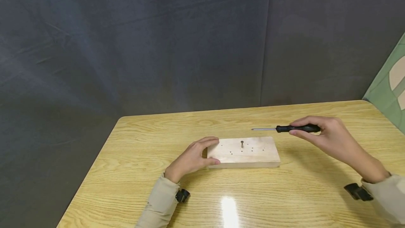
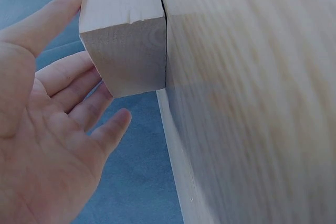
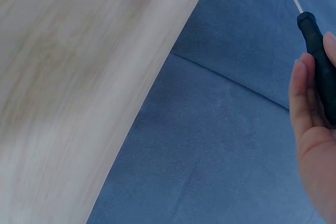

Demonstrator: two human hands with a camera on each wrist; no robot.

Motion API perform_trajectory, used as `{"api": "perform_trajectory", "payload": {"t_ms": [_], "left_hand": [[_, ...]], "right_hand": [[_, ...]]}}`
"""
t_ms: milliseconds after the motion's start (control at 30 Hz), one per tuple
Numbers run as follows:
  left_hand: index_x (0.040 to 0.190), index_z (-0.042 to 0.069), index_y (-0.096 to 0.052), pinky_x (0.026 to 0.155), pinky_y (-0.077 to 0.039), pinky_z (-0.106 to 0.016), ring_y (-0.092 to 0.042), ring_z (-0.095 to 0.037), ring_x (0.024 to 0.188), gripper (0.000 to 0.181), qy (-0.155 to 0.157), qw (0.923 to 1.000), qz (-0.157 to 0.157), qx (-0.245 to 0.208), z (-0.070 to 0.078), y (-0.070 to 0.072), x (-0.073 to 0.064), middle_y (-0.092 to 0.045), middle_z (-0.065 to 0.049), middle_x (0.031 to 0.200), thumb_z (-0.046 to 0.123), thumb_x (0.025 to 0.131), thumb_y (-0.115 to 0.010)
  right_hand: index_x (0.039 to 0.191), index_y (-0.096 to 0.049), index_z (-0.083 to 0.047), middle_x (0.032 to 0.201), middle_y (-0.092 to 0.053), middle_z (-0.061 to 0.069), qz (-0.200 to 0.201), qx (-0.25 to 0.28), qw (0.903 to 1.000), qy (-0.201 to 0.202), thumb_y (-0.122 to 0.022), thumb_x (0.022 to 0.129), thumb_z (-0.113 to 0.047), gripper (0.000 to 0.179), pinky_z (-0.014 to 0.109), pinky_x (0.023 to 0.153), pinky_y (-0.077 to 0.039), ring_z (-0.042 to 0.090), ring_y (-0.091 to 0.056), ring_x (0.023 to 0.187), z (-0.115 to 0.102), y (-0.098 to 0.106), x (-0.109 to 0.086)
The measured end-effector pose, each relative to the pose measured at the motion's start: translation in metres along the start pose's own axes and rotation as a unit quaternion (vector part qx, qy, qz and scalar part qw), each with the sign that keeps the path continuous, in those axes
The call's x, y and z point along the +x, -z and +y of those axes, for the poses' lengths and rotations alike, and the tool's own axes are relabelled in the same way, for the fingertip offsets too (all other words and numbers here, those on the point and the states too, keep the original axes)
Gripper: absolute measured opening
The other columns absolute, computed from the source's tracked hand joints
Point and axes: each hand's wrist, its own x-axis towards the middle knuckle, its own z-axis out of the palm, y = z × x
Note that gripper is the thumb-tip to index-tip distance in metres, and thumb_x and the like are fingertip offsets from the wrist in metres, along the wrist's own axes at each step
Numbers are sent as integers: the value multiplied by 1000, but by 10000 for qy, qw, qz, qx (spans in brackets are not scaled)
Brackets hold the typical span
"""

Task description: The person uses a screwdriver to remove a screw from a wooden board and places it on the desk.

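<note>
Centrally, short of the far edge of the yellow wood-grain counter point(image 1: 126, 171), a pale rectangular wooden block point(image 1: 250, 157) bears an upright metal screw point(image 1: 242, 144); left grip point(image 1: 193, 154) clasps its left end, right grip point(image 1: 333, 140) pinches a black-handled screwdriver point(image 1: 283, 128). Preferably, seat the tip squarely, shaft upright.

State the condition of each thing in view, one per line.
Wooden block: flat on the table, top holed.
Screw: upright in the block, head raised.
Screwdriver: held roughly level, tip clear of the screw.
Left hand: gripping the block's left end.
Right hand: holding the screwdriver.
Dark cloth: hanging behind.
</note>
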Motion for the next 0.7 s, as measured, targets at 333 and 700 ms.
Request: {"api": "perform_trajectory", "payload": {"t_ms": [333, 700], "left_hand": [[148, 14, -47, 118, -38, -42, -38, -22, 146, 68, -11, 10000, 6, -20, 0, 0, -1, -42, -1, 156, 40, 90, -71], [148, 14, -47, 118, -38, -42, -38, -22, 146, 68, -28, 10000, 2, -4, -1, 0, 0, -42, -1, 156, 41, 90, -70]], "right_hand": [[95, -78, -20, 90, -75, -4, -73, 237, 9997, 56, -85, 75, -5, 25, 13, 47, -42, -4, -58, 61, -7, -3, 8], [90, -77, -20, 81, -69, -21, 93, 509, 9986, -69, -87, 72, -4, 26, 13, 48, -44, -1, -57, 56, -16, -5, 17]]}}
